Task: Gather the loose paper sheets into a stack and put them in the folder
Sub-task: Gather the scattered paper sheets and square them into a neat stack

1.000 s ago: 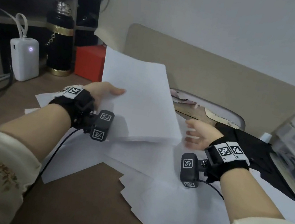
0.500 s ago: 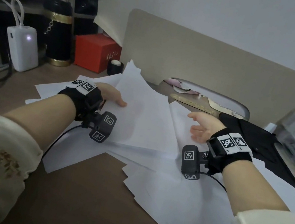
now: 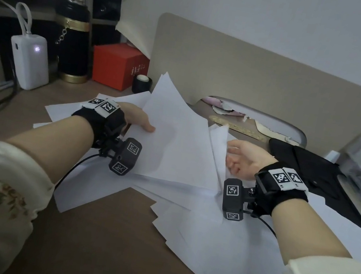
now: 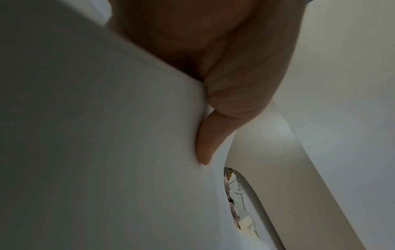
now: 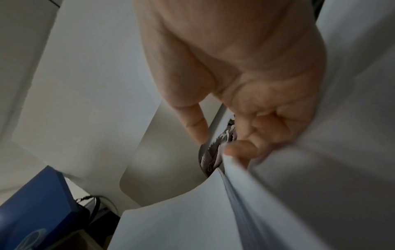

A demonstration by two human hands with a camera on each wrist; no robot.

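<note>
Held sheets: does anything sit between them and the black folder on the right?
Only the right hand, lifting another sheet's edge, is between the held sheets in the left hand and the black folder. Nothing else visible blocks the way.

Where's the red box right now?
In the head view, the red cardboard box sits at the desk's far left, between the black and gold flask and a small black tape roll.
</note>
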